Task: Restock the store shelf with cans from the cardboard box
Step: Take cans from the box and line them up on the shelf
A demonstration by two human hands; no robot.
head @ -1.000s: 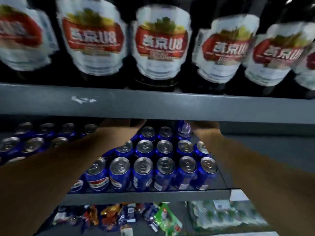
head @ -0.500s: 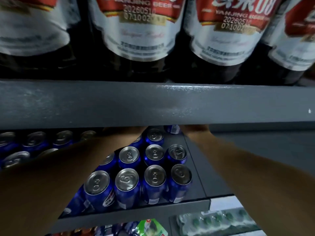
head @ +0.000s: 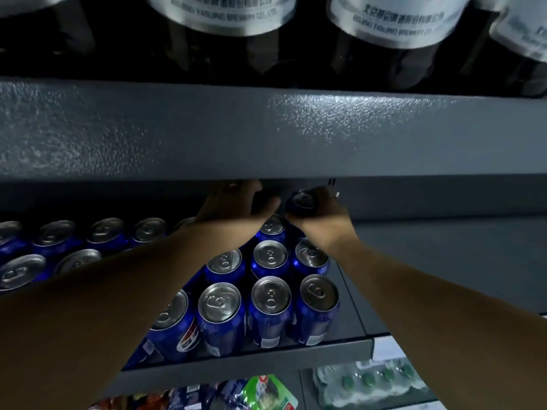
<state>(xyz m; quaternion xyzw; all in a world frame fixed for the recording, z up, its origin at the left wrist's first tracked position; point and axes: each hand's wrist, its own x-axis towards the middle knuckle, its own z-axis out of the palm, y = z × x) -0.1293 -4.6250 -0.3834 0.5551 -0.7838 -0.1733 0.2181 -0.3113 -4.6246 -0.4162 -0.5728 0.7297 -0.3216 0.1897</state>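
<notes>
Blue Pepsi cans (head: 270,295) stand in rows on the grey middle shelf (head: 349,315), silver tops up. Both my arms reach over them to the back of the shelf. My right hand (head: 321,216) grips a blue can (head: 302,202) tilted toward me, just under the upper shelf's edge. My left hand (head: 233,204) is beside it, its fingers and thumb curled round a dark can (head: 262,199) in shadow, partly hidden by that edge. More cans (head: 56,232) fill the shelf on the left. The cardboard box is out of view.
The thick grey front of the upper shelf (head: 266,134) hangs low over my hands. Large dark beer bottles (head: 222,16) stand on it. Bare shelf lies right of the cans. Below are snack bags (head: 266,392) and a plastic-wrapped pack (head: 370,383).
The camera has moved closer and lower. Both hands, hidden behind the upper shelf edge before, have come into view, the right one with a blue can in it.
</notes>
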